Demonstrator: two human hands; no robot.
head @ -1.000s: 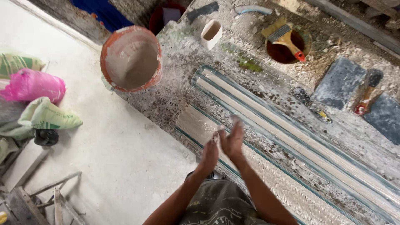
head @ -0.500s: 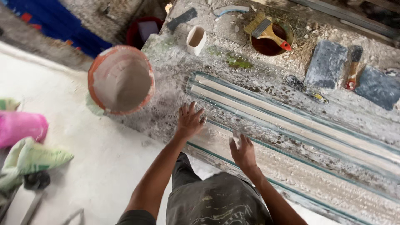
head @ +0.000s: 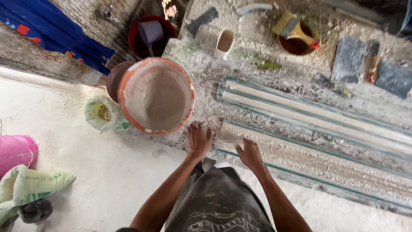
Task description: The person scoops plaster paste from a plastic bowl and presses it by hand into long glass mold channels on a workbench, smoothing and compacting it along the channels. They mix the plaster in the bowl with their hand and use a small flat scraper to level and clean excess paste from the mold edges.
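Head view, left to right. A pink bag (head: 15,151) and a pale green sack (head: 32,185) lie on the dusty floor; further in, an open sack of powder (head: 103,112) sits beside a plaster-caked orange basin (head: 155,95) holding grey-white mix. The left hand (head: 199,138) lies flat, fingers spread and palm down, on the crusted bench edge just right of the basin, gripping nothing. The right hand (head: 249,153) rests open on the near end of the long plaster-filled mould (head: 326,165), fingertips touching its wet surface, nothing held. This mould lies along the bench's front edge, parallel to a second long mould (head: 309,114) behind it. By judgement, the cast is heavy, brittle along its length and slick while damp; it is best supported under the rigid mould rails, not the plaster face. Beyond stand a white cup (head: 224,43) and a brush (head: 296,29) on a red bowl.
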